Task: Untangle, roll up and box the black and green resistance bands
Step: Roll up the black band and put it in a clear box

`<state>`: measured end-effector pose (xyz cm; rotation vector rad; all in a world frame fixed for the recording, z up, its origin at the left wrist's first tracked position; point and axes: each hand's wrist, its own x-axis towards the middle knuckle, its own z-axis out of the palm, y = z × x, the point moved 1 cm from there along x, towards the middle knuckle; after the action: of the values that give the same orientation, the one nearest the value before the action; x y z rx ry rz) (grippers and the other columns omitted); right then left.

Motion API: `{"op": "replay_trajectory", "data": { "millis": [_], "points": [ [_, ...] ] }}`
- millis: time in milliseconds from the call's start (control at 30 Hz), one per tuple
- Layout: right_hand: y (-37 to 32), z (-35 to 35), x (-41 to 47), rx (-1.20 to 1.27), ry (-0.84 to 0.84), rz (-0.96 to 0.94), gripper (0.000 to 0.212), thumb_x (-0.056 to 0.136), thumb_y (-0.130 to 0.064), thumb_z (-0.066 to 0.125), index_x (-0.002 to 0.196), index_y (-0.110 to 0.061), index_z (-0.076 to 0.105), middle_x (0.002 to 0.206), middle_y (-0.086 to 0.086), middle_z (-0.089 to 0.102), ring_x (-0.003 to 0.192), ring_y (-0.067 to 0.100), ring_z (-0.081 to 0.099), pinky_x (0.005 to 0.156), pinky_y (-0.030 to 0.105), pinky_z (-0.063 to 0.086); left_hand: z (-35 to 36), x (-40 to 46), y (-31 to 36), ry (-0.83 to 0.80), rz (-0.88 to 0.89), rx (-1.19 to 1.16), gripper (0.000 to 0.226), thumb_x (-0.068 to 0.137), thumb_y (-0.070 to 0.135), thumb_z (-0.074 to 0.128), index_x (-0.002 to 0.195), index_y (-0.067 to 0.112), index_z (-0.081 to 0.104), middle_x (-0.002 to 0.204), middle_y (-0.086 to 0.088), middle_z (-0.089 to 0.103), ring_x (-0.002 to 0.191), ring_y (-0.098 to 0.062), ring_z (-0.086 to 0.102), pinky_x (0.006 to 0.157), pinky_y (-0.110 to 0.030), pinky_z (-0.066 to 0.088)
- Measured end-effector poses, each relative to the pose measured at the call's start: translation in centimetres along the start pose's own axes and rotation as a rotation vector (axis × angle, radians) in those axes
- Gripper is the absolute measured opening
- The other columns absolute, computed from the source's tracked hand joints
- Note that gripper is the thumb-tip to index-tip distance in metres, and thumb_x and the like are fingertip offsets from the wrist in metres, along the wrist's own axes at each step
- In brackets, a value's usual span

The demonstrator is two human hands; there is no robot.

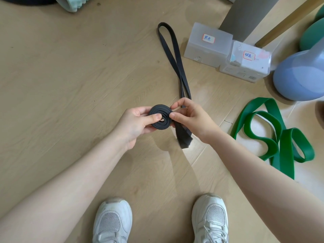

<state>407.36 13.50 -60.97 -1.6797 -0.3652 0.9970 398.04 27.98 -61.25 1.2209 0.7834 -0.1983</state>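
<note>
The left hand [135, 123] pinches the black band [175, 64] coil flat while the right hand [191, 118] pinches the feed beside it, the unrolled loop stretching straight away across the floor [70, 67] toward the boxes [228, 51].

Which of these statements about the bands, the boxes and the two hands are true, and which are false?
1. The black band is completely rolled up. False: a long loop lies unrolled on the floor.
2. The left hand holds the black coil. True.
3. The green band is inside a box. False: it lies loose on the floor.
4. The right hand pinches the black band beside the coil. True.
5. Two labelled boxes stand side by side. True.
</note>
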Motion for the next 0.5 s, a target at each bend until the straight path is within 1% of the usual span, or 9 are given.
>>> {"op": "replay_trajectory", "data": {
  "millis": [67, 133, 167, 233, 300, 333, 433, 467, 500],
  "points": [
    [0.1, 0.2, 0.2, -0.180, 0.076, -0.095, 0.014, 0.087, -0.013, 0.062, 0.087, -0.020, 0.050, 0.080, 0.007, 0.067, 0.069, 0.018, 0.064, 0.070, 0.028, 0.052, -0.1, 0.0, 0.1, 0.026, 0.011, -0.020, 0.024, 0.084, 0.008, 0.063, 0.107, 0.012, 0.063, 0.096, -0.003, 0.071, 0.090, -0.013, 0.067, 0.073, -0.024, 0.053],
    [-0.2, 0.2, 0.3, -0.473, 0.116, -0.188, 0.015, 0.086, -0.019, 0.064, 0.089, -0.019, 0.050, 0.084, -0.002, 0.067, 0.073, 0.012, 0.062, 0.070, 0.016, 0.046, -0.3, 0.0, 0.5, 0.035, 0.053, 0.033, 0.020, 0.084, 0.007, 0.064, 0.102, 0.017, 0.065, 0.090, 0.001, 0.072, 0.085, -0.009, 0.067, 0.072, -0.023, 0.053],
    [-0.4, 0.1, 0.3, -0.570, 0.121, -0.223, 0.017, 0.085, -0.021, 0.065, 0.093, -0.017, 0.051, 0.087, -0.005, 0.064, 0.074, 0.008, 0.060, 0.068, 0.011, 0.043, -0.3, 0.1, 0.8, 0.031, 0.080, 0.073, 0.019, 0.083, 0.006, 0.064, 0.097, 0.019, 0.066, 0.086, 0.004, 0.072, 0.080, -0.006, 0.067, 0.071, -0.022, 0.054],
    [-0.7, -0.1, 0.3, -0.631, 0.108, -0.252, 0.023, 0.084, -0.020, 0.066, 0.099, -0.011, 0.051, 0.090, -0.007, 0.061, 0.079, 0.009, 0.057, 0.068, 0.009, 0.040, -0.3, 0.1, 1.4, 0.021, 0.119, 0.118, 0.021, 0.083, 0.004, 0.064, 0.091, 0.023, 0.066, 0.080, 0.008, 0.071, 0.074, -0.002, 0.067, 0.070, -0.019, 0.055],
    [-0.8, -0.1, 0.5, -0.614, 0.085, -0.221, 0.023, 0.084, -0.018, 0.066, 0.100, -0.011, 0.050, 0.090, -0.004, 0.063, 0.080, 0.016, 0.059, 0.069, 0.012, 0.042, -0.3, 0.2, 1.5, 0.028, 0.127, 0.098, 0.020, 0.083, 0.004, 0.064, 0.090, 0.023, 0.066, 0.078, 0.009, 0.071, 0.072, -0.001, 0.067, 0.069, -0.018, 0.055],
    [-0.8, 0.0, 0.5, -0.572, 0.070, -0.187, 0.022, 0.085, -0.016, 0.066, 0.099, -0.014, 0.049, 0.090, -0.002, 0.065, 0.081, 0.019, 0.061, 0.073, 0.017, 0.045, -0.2, 0.2, 1.4, 0.039, 0.126, 0.079, 0.019, 0.084, 0.005, 0.064, 0.090, 0.022, 0.066, 0.078, 0.009, 0.071, 0.073, -0.001, 0.067, 0.068, -0.018, 0.054],
    [-0.1, 0.8, 0.5, -0.238, 0.128, -0.069, 0.017, 0.085, -0.013, 0.064, 0.090, -0.022, 0.050, 0.090, 0.006, 0.069, 0.085, 0.023, 0.066, 0.084, 0.037, 0.052, 0.1, 0.4, 1.0, 0.106, 0.101, -0.037, 0.015, 0.084, 0.007, 0.064, 0.095, 0.018, 0.065, 0.084, 0.005, 0.071, 0.078, -0.004, 0.067, 0.067, -0.019, 0.055],
    [0.1, 1.1, 0.5, -0.132, 0.170, -0.052, 0.016, 0.086, -0.012, 0.064, 0.087, -0.024, 0.052, 0.090, 0.007, 0.069, 0.086, 0.022, 0.066, 0.085, 0.040, 0.052, 0.3, 0.5, 0.8, 0.133, 0.086, -0.085, 0.016, 0.084, 0.007, 0.064, 0.097, 0.016, 0.065, 0.086, 0.003, 0.070, 0.081, -0.007, 0.067, 0.069, -0.020, 0.055],
    [0.3, 1.4, 0.5, -0.048, 0.198, -0.032, 0.016, 0.087, -0.011, 0.063, 0.085, -0.024, 0.053, 0.089, 0.007, 0.069, 0.084, 0.020, 0.066, 0.086, 0.038, 0.052, 0.4, 0.5, 0.7, 0.154, 0.074, -0.129, 0.016, 0.083, 0.007, 0.064, 0.097, 0.015, 0.065, 0.087, 0.002, 0.070, 0.083, -0.009, 0.067, 0.070, -0.021, 0.056]
  ]
}}
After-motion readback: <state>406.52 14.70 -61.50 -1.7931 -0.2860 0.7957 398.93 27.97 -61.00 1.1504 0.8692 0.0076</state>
